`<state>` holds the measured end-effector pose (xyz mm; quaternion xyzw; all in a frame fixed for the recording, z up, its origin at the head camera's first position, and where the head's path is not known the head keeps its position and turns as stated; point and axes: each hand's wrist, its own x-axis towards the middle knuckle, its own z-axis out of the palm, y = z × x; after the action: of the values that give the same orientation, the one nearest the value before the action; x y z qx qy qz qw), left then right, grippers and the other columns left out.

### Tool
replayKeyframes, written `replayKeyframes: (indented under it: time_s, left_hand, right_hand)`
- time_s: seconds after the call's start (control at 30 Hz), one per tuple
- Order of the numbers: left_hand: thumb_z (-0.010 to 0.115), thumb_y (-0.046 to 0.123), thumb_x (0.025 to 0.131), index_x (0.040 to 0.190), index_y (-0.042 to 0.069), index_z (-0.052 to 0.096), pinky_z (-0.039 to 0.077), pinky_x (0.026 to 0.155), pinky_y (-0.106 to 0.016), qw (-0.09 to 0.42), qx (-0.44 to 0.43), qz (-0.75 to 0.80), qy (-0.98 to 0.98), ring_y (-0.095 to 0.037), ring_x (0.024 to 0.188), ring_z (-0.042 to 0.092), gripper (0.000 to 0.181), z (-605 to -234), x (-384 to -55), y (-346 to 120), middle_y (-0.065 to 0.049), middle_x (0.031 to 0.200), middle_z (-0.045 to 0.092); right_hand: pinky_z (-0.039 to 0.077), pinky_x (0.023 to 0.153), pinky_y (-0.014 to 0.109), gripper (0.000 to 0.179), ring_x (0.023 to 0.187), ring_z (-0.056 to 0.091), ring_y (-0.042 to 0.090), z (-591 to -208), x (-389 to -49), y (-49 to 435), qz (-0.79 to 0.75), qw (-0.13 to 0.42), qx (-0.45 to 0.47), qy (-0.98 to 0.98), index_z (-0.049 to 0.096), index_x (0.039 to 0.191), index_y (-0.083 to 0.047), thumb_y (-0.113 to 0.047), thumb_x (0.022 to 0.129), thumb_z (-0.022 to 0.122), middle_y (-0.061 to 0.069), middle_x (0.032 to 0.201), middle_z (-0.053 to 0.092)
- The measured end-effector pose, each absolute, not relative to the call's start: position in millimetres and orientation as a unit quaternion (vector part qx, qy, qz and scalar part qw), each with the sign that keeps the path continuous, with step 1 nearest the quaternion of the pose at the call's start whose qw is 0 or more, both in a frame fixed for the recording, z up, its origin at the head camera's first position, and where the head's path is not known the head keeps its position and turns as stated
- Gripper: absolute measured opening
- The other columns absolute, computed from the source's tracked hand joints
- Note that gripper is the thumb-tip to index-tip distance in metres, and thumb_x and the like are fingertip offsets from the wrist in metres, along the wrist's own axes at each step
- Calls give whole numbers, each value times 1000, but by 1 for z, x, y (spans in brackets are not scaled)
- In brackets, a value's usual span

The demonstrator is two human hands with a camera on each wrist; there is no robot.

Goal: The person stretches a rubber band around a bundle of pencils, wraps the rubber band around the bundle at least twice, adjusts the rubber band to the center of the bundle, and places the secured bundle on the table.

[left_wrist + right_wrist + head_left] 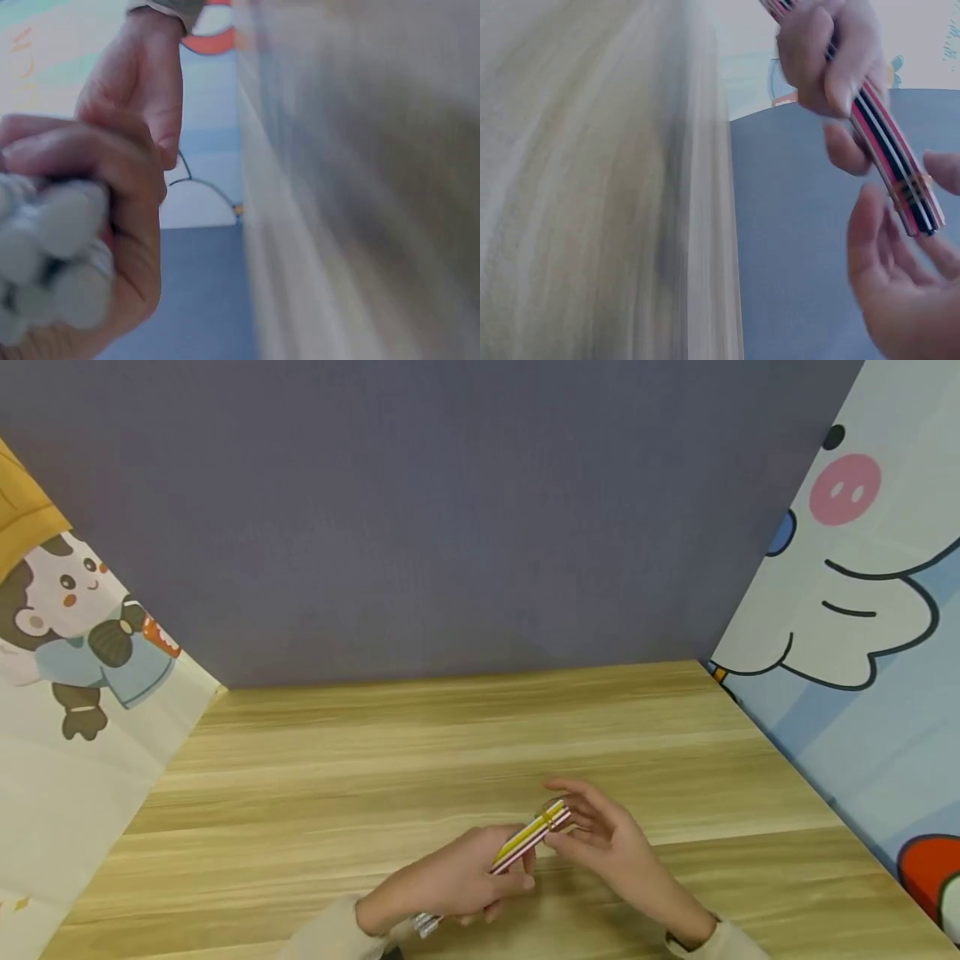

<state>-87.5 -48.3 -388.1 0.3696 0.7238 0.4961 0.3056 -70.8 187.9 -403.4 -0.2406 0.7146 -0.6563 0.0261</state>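
My left hand (483, 860) grips a bundle of striped pencils (525, 841) over the front of the table, its fingers curled round the middle. The bundle slants up to the right, with yellow, white and dark red stripes showing. Pale round ends (71, 221) of several pencils face the left wrist camera. Around the far end runs a thin rubber band (913, 190). My right hand (611, 843) is at that banded end, its fingers spread and loosely bent about it, the thumb close to the band (551, 814).
A wood-grain table (337, 760) spreads beneath both hands. Behind it rises a grey panel (450, 527). Cartoon-printed walls stand at the left (97, 777) and right (840, 718) sides.
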Motion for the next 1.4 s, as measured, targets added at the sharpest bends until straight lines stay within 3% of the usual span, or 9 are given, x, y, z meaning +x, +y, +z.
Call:
replayKeyframes:
  time_s: [0.17,0.33,0.4,0.5,0.73,0.87,1.03,1.17,1.4]
  left_hand:
    - [57,16,102,111,9,51,40,32,-20,445,349,558,608,-4,38,49,13,-393,-99,-52,3,59,57]
    - [50,14,105,142,7,38,61,66,-28,511,330,640,471,-25,90,72,39,-389,-124,-72,-23,113,68]
    - [43,17,108,149,5,33,62,79,-36,489,319,680,444,-35,112,66,44,-388,-131,-79,-30,134,56]
    - [38,28,110,147,2,39,59,88,-47,412,281,730,467,-43,124,56,45,-388,-134,-81,-30,143,48]
    - [43,48,105,127,1,58,60,76,-56,237,142,791,546,-35,108,67,53,-390,-130,-66,-24,130,61]
    - [48,37,106,116,2,58,63,63,-45,220,123,811,528,-37,97,70,37,-390,-130,-65,-21,122,66]
    - [52,28,105,105,9,60,63,64,-44,219,142,829,495,-41,114,64,21,-386,-130,-67,-20,121,67]
    - [50,25,106,104,9,61,63,67,-43,220,164,830,486,-43,122,58,19,-384,-130,-70,-19,121,68]
    - [44,18,107,103,7,64,63,64,-37,217,226,817,483,-33,109,67,23,-381,-129,-70,-15,113,71]
  right_hand:
    - [61,65,39,26,80,68,23,-401,-72,194,-661,26,-257,704,61,123,4,3,96,60,10,98,69]
    - [62,65,37,28,75,70,20,-395,-75,200,-668,-24,-178,723,61,119,10,1,93,66,10,93,72]
    - [62,68,36,30,75,70,20,-394,-78,203,-683,-40,-138,716,60,120,12,0,93,67,10,93,72]
    - [62,72,38,32,78,71,22,-392,-80,205,-707,-52,-104,697,57,120,16,-1,94,66,13,93,72]
    - [62,74,45,31,79,73,27,-396,-81,202,-707,-18,-118,698,58,118,13,-4,94,67,18,97,73]
    - [62,75,45,31,81,73,26,-397,-80,201,-704,-1,-132,698,59,118,14,-3,94,67,19,97,72]
    - [61,75,48,30,81,73,26,-395,-79,203,-706,0,-130,697,60,118,12,-4,94,67,17,95,72]
    - [61,76,49,31,82,73,26,-396,-80,203,-708,7,-135,693,59,119,13,-2,93,68,16,95,72]
    - [63,74,42,31,83,73,26,-401,-79,201,-716,16,-145,683,57,118,15,0,92,68,14,99,71]
